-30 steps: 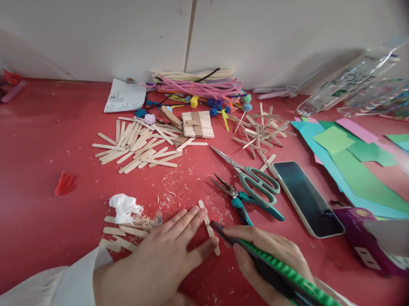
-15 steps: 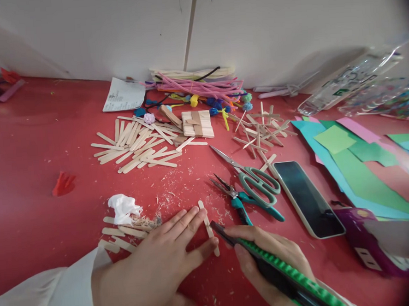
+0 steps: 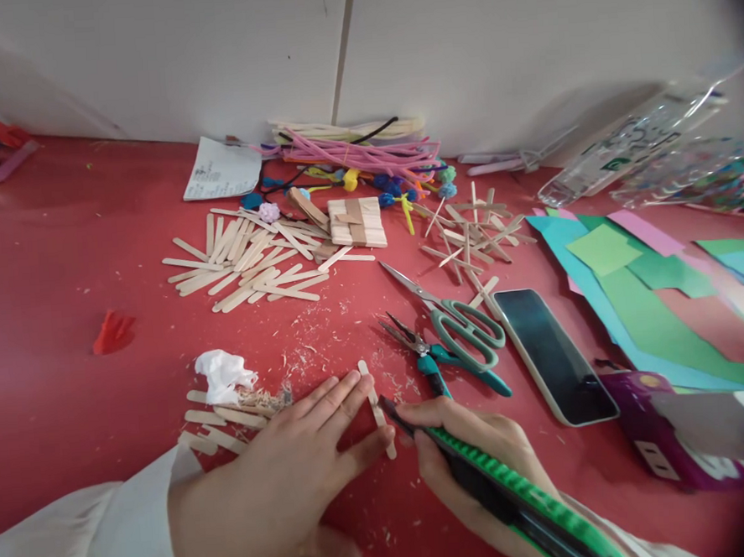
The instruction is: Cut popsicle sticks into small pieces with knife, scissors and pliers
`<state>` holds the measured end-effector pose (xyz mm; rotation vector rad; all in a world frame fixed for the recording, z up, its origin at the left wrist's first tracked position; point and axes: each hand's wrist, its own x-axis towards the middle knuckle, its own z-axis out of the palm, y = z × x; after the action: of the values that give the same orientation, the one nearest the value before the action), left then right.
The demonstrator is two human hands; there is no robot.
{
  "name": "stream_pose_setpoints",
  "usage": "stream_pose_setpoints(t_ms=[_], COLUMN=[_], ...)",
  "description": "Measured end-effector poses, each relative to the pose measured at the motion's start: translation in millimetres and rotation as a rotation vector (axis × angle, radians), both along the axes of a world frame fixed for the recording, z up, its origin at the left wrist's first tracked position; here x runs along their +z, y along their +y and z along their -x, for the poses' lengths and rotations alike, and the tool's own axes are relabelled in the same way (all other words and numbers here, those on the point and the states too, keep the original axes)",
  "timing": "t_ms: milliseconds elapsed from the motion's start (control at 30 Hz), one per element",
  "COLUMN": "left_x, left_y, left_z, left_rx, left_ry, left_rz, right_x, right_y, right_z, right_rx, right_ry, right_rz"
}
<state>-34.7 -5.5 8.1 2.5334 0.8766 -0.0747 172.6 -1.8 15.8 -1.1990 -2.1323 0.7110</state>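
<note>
A wooden craft stick (image 3: 378,411) lies on the red table in front of me. My left hand (image 3: 289,468) rests flat with fingers spread, its fingertips touching the stick's left side and the thumb pressing near its lower end. In my right hand (image 3: 477,465) is a green and black utility knife (image 3: 485,477), gripped like a pen. The dark blade tip is at the stick's right edge, around the middle; I cannot tell how deep it bites. Cut sticks (image 3: 204,419) and a crumpled white tissue (image 3: 223,376) lie left of my left hand, with wood shavings around.
Scissors (image 3: 450,316), pliers (image 3: 423,351) and a phone (image 3: 557,360) lie to the right. Behind are a pile of craft sticks (image 3: 245,257), pipe cleaners (image 3: 358,153) and split sticks (image 3: 473,234). Colored paper (image 3: 638,296) and a purple object (image 3: 659,437) sit at the far right.
The knife tip has moved slightly left, up to the stick's edge. My left hand keeps its place on the stick. The whole view has shifted a little.
</note>
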Motion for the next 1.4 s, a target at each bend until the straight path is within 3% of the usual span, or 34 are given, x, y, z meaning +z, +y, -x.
stream_pose_setpoints(t_ms=[233, 500, 600, 667, 800, 867, 1000, 1133, 1233, 1400], left_x=[9.4, 1.7, 1.7, 2.0, 2.9, 3.5, 5.1, 6.3, 6.1, 3.7], left_y=[6, 3, 3, 4, 3, 3, 5, 6, 4, 3], left_z=[-2, 2, 2, 1, 1, 0, -1, -2, -2, -1], left_rx=[-0.005, 0.003, -0.005, -0.005, -0.008, -0.006, -0.014, -0.011, -0.014, -0.017], left_ry=[0.026, -0.041, -0.022, 0.005, 0.016, 0.028, 0.06, 0.062, 0.062, 0.044], left_rz=[0.081, 0.092, 0.08, 0.065, 0.032, 0.027, 0.026, 0.01, 0.002, 0.006], right_x=[-1.2, -12.2, -17.2, -21.4, -26.5, -24.8, -16.9, -15.1, -17.9, -20.3], right_y=[0, 0, -6, -11, -16, -18, -24, -23, -19, -16], right_z=[4, -7, -9, -8, -4, -3, -1, 0, -2, -4], right_rx=[-0.05, -0.22, -0.288, -0.318, -0.34, -0.342, -0.412, -0.256, -0.143, -0.12], right_ry=[-0.014, 0.098, 0.237, 0.352, 0.527, 0.501, 0.235, 0.116, 0.077, 0.063], right_rz=[0.044, 0.404, 0.577, 0.607, 0.595, 0.573, 0.237, 0.023, -0.032, -0.032])
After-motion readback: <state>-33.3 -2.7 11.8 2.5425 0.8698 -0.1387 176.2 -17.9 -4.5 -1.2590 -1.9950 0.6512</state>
